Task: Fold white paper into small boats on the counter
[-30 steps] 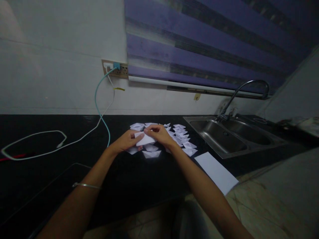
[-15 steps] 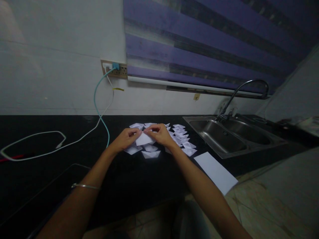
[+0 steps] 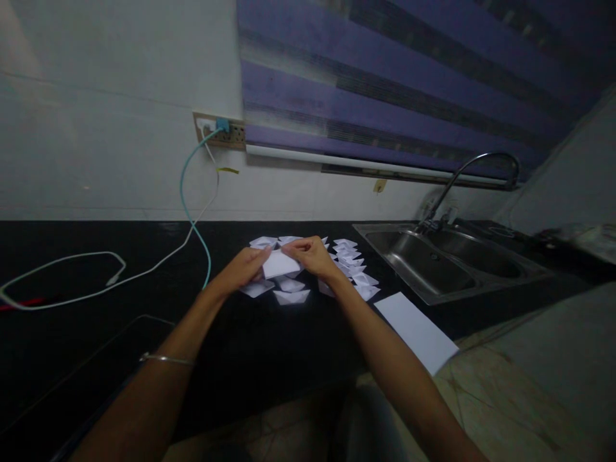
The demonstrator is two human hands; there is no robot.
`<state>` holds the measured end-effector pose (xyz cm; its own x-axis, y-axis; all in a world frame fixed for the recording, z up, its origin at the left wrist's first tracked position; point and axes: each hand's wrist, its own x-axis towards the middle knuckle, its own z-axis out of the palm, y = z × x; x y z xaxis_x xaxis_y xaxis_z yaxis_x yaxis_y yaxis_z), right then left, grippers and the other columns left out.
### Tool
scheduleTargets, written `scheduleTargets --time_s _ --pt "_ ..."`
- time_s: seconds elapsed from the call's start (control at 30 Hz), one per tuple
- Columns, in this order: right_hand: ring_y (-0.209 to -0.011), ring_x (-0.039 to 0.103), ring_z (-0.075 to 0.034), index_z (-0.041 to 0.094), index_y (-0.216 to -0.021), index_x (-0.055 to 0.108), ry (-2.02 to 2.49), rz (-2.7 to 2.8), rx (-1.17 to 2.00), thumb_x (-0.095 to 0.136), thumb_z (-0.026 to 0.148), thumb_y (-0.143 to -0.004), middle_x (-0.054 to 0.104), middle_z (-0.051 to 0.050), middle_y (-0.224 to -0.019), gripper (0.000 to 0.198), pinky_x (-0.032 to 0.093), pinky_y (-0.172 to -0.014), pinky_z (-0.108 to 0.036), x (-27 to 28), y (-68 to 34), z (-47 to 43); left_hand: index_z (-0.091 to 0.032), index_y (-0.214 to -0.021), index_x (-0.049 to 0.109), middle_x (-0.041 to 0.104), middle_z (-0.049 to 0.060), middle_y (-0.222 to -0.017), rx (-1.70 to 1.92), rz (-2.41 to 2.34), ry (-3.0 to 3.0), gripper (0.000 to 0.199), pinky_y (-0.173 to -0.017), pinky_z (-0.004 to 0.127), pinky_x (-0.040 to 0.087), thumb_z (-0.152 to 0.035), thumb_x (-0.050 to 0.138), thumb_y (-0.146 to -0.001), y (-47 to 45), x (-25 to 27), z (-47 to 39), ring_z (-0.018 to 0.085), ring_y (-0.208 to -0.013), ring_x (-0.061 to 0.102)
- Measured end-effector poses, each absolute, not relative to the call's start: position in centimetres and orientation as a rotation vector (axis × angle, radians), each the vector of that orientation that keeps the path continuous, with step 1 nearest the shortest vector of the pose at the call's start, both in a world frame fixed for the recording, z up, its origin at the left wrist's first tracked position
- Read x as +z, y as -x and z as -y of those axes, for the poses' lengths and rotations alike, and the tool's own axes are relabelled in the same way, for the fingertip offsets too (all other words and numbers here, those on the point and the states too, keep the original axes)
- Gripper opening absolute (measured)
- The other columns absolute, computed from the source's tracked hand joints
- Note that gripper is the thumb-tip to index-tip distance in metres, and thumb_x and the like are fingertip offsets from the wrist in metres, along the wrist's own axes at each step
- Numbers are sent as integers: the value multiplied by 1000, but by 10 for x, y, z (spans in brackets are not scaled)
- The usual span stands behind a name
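Observation:
Between my two hands is a folded white sheet of paper (image 3: 279, 264), lifted over the dark counter. My left hand (image 3: 248, 264) pinches its left edge, thumb on top. At its upper right corner, the fingers of my right hand (image 3: 310, 255) are closed on the paper. Folded paper boats lie around and beneath it; one boat (image 3: 291, 297) rests just in front, and a cluster of several more boats (image 3: 349, 256) sits to the right of my right hand. Other boats behind are partly hidden by my hands.
A stack of flat white paper (image 3: 416, 330) lies at the counter's right front edge. Beyond it are a steel double sink (image 3: 418, 260) and a curved faucet (image 3: 452, 183). A white cable (image 3: 144, 277) and a teal cable (image 3: 185, 192) run from the wall socket (image 3: 233, 133) at left.
The folded paper has turned slightly, its upper edge now lying flatter between my hands. My right hand has shifted a little over its right corner. The boats on the counter stay put.

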<state>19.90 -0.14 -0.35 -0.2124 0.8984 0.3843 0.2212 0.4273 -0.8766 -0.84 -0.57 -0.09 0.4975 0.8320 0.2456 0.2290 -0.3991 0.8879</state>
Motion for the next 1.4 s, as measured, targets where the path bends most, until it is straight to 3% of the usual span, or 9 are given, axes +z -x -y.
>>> scheduleTargets --time_s 0.23,0.37,0.53,0.67,0.77,0.83,1.03,1.2,1.4 --pt "-71 66 -19 18 -87 80 954 1333 694 72 53 -77 75 -6 -80 37 50 -60 -30 -15 -182 -3 -18 -60 52 49 -2 -49 829 -768 -1904 52 -40 18 32 -57 47 -93 7 1 7 7 -40 43" --pt "-73 68 -20 19 -85 78 939 1369 677 72 51 -78 74 -6 -79 34 54 -63 -32 -17 -181 -4 -19 -58 45 45 -4 -47 888 -750 -1814 53 -40 18 33 -57 48 -94 11 -7 -1 7 -39 43" --pt "-61 66 -17 20 -88 71 935 1401 844 75 45 -76 70 -3 -69 28 56 -56 -31 -14 -175 4 -17 -61 52 52 -3 -50 1250 -851 -1718 42 -42 18 34 -48 59 -90 16 -7 -8 7 -42 46" --pt "-52 63 -16 23 -115 63 900 1397 1015 74 39 -78 67 1 -64 42 54 -50 -30 -14 -167 12 -17 -76 59 61 -2 -59 1268 -840 -1603 31 -43 18 38 -45 70 -82 13 -9 -7 8 -46 52" --pt "-55 63 -15 27 -136 54 882 1492 986 66 40 -86 68 1 -71 53 54 -52 -29 -13 -168 15 -14 -91 67 69 4 -71 1098 -815 -1591 37 -43 20 42 -47 74 -77 10 -13 -7 13 -53 61" --pt "-64 64 -16 29 -140 52 890 1591 863 61 39 -90 70 -2 -80 52 55 -56 -30 -12 -171 15 -12 -100 69 71 6 -74 1035 -790 -1543 44 -44 22 45 -48 74 -75 11 -15 -7 16 -55 64" --pt "-92 60 -19 31 -133 61 897 1756 424 63 28 -89 62 -7 -106 45 58 -71 -31 -9 -176 13 -10 -113 67 74 10 -86 944 -707 -1373 51 -51 27 55 -42 75 -74 14 -14 -6 21 -66 71" --pt "-98 60 -18 30 -119 69 869 1757 406 62 25 -88 57 -7 -110 32 60 -73 -31 -13 -174 12 -10 -111 65 74 10 -92 936 -676 -1388 42 -63 30 59 -40 71 -82 8 -13 -5 20 -71 72" --pt "-110 57 -20 27 -106 72 819 1643 364 64 23 -86 52 -8 -116 22 61 -74 -30 -11 -170 16 -13 -103 62 71 6 -80 980 -674 -1352 42 -62 28 57 -46 74 -80 3 -19 -9 18 -67 69"
